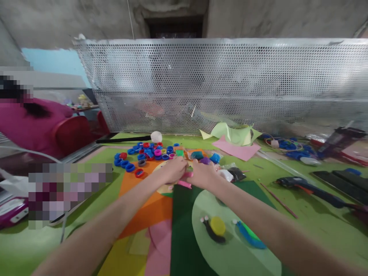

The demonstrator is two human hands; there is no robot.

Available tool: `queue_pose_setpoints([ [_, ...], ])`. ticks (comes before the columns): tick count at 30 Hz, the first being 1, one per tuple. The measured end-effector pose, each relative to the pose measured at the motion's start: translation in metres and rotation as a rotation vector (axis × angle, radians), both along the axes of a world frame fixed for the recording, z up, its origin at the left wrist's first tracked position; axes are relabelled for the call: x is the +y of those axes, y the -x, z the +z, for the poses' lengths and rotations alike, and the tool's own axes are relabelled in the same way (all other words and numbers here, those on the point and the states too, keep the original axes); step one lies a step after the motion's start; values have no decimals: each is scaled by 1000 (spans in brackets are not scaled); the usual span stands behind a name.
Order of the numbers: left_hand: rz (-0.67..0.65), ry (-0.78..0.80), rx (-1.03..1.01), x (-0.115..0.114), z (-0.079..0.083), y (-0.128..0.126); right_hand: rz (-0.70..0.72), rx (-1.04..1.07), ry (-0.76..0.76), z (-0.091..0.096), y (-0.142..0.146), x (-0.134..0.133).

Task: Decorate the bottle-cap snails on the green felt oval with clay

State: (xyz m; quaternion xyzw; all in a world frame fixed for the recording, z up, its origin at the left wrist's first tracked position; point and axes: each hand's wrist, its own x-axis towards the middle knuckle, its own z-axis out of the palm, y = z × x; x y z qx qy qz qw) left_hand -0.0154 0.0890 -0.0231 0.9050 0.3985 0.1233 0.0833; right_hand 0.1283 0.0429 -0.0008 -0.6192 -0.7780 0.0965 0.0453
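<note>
My left hand (177,168) and my right hand (202,171) meet in the middle, over the far end of the paper sheets. Both have curled fingers, with the fingertips close together; whatever is between them is mostly hidden. Just below the fingers are pink pieces (184,184) that look like modelling clay. Under my left hand lies a pale round sheet (163,188) on orange paper (133,195). Nearer, a light green oval (201,226) on dark green paper (182,230) carries a black and yellow clay snail (217,226) and a blue and green one (250,234), partly behind my right forearm.
Bottle caps (130,167), mostly blue, cluster at the far left. Bagged clay (237,173) sits beyond my right hand. A glue gun (309,189) and a thin pink stick (278,200) lie to the right. A perforated metal panel (184,88) borders the back; another person (34,115) sits left.
</note>
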Motion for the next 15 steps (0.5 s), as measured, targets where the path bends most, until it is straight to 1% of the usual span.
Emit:
queue_pose_setpoints([
  [2,-8,-13,17,1,1,0,-1,39,18,2,3,-1],
  [4,-13,-19,15,1,7,2,12,96,31,2,2,-4],
  [8,-31,3,-22,-3,25,7,55,233,26,-5,-6,-9],
  [12,-43,35,-81,-11,44,10,82,355,-12,-16,-16,-6],
  [15,-40,42,-141,-20,56,11,107,421,-60,-17,-25,-3],
])
